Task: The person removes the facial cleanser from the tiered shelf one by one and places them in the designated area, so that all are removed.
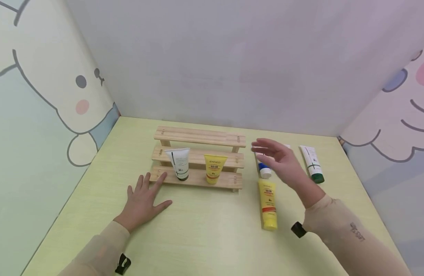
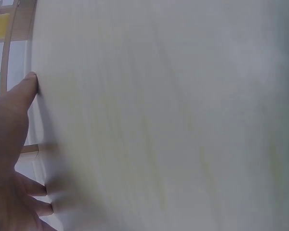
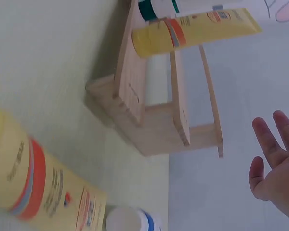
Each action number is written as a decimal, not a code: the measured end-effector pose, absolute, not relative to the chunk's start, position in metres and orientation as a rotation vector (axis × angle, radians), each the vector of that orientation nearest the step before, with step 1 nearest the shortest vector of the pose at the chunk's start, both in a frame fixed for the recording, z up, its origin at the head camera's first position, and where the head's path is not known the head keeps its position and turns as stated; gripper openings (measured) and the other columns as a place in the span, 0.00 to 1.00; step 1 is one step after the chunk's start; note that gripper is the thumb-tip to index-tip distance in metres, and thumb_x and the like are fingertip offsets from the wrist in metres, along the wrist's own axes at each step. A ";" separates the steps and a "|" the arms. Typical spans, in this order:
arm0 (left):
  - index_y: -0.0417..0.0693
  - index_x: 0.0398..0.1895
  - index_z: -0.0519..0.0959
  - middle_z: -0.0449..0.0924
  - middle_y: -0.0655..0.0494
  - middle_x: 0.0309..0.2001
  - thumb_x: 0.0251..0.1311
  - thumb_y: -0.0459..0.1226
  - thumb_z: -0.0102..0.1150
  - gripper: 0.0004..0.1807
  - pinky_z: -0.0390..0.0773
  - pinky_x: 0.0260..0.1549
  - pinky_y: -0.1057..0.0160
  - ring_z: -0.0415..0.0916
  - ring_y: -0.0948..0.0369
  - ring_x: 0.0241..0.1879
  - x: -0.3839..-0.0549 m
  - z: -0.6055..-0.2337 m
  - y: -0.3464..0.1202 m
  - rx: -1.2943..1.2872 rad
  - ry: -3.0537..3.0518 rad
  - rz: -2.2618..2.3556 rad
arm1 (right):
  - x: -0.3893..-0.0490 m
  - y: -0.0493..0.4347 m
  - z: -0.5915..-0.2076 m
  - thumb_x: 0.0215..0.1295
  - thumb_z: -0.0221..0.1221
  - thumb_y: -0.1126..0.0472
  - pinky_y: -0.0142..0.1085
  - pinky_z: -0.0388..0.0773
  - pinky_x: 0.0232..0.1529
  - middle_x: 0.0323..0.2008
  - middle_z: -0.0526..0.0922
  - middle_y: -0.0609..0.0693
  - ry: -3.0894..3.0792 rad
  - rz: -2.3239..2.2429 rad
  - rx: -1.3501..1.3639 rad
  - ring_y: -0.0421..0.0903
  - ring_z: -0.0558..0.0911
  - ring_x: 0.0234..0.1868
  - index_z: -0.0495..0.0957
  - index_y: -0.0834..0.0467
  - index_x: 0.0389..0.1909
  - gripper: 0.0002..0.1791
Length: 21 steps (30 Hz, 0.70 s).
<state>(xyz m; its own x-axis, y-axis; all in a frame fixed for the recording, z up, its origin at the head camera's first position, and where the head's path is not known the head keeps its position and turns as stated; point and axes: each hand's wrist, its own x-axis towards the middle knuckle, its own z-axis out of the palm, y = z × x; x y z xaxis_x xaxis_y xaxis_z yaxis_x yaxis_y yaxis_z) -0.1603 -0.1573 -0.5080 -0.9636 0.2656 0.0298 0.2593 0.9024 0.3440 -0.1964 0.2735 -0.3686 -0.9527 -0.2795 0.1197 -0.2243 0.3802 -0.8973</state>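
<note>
In the head view a three-tier wooden rack (image 1: 199,136) stands on the table. On its lowest step a white tube with a dark cap (image 1: 180,163) and a yellow tube (image 1: 214,168) stand upright on their caps. My left hand (image 1: 143,201) lies with fingers spread on the table at the rack's left end, index finger by the lowest step. Raised above the tubes right of the rack, my right hand (image 1: 279,159) has its fingers extended and holds nothing. Below it lie a white tube with a blue band (image 1: 265,170), partly hidden, and a second yellow tube (image 1: 268,205).
A white tube with a green cap (image 1: 312,163) lies farther right on the table. A grey wall (image 1: 212,69) rises behind the rack, and panels with cartoon figures flank the table on both sides.
</note>
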 end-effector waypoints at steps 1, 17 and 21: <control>0.61 0.84 0.55 0.54 0.23 0.77 0.64 0.62 0.66 0.50 0.53 0.60 0.12 0.50 0.23 0.76 -0.160 -0.508 -0.157 0.419 3.047 0.547 | -0.197 0.264 -0.370 0.77 0.60 0.62 0.26 0.78 0.60 0.69 0.79 0.56 2.540 -1.656 -0.501 0.44 0.80 0.67 0.68 0.60 0.75 0.28; 0.63 0.84 0.54 0.54 0.23 0.77 0.64 0.62 0.66 0.50 0.54 0.60 0.13 0.51 0.23 0.77 -0.161 -0.509 -0.156 0.417 3.041 0.535 | -0.202 0.174 -0.387 0.75 0.62 0.62 0.51 0.77 0.64 0.65 0.83 0.50 2.436 -1.666 -0.597 0.48 0.78 0.66 0.78 0.53 0.68 0.22; 0.63 0.84 0.54 0.55 0.24 0.77 0.64 0.62 0.65 0.50 0.54 0.60 0.13 0.51 0.23 0.76 -0.161 -0.510 -0.157 0.416 3.042 0.530 | -0.202 0.170 -0.387 0.77 0.61 0.61 0.47 0.74 0.64 0.64 0.85 0.49 2.481 -1.653 -0.577 0.48 0.77 0.68 0.79 0.53 0.67 0.20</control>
<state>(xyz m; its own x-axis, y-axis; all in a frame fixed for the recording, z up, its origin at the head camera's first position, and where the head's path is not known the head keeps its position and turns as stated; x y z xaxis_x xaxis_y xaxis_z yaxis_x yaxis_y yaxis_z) -0.1609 -0.1570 -0.5097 -0.9641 0.2648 0.0204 0.2561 0.9066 0.3355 -0.2021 0.1699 -0.3875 -0.9225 -0.3667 0.1203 -0.2522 0.3370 -0.9071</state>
